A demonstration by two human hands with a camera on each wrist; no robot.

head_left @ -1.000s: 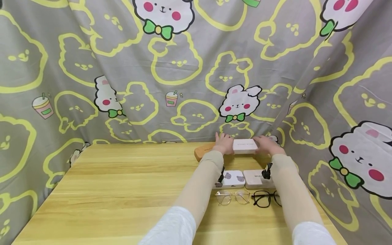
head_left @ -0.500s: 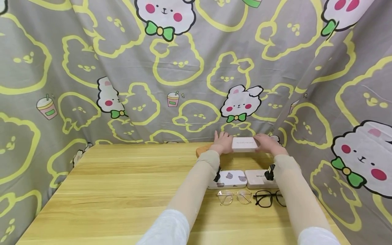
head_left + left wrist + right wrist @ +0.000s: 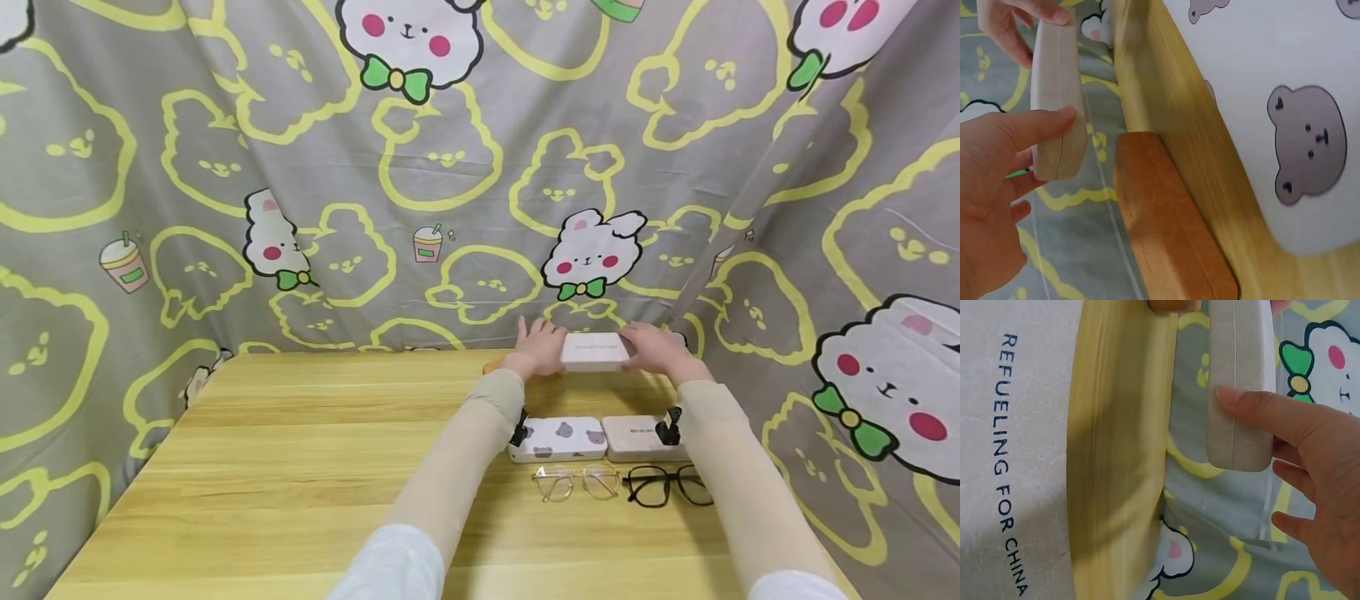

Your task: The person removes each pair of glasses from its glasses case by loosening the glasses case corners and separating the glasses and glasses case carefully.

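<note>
- the pale case (image 3: 595, 353) is at the far edge of the table (image 3: 300, 467), level, and seemingly held just clear of the wood; its lettering is too blurred to read.
- the left hand (image 3: 538, 348) pinches one short end and the right hand (image 3: 656, 348) the other, each thumb lying across the seam.
- it looks stiff-shelled and probably light, smooth enough to slip a little; both short ends make good holds, with even pressure, and pressing less on the seam may keep the halves together.
- the orange case (image 3: 1166, 219) lies near the left hand, mostly hidden behind it in the head view.
- nearer the person, the bear-print case (image 3: 558, 439) sits just beside the beige case (image 3: 1038, 394) marked "refueling for china".
- in front are gold-rimmed glasses (image 3: 577, 474) and black-framed glasses (image 3: 672, 476).
</note>
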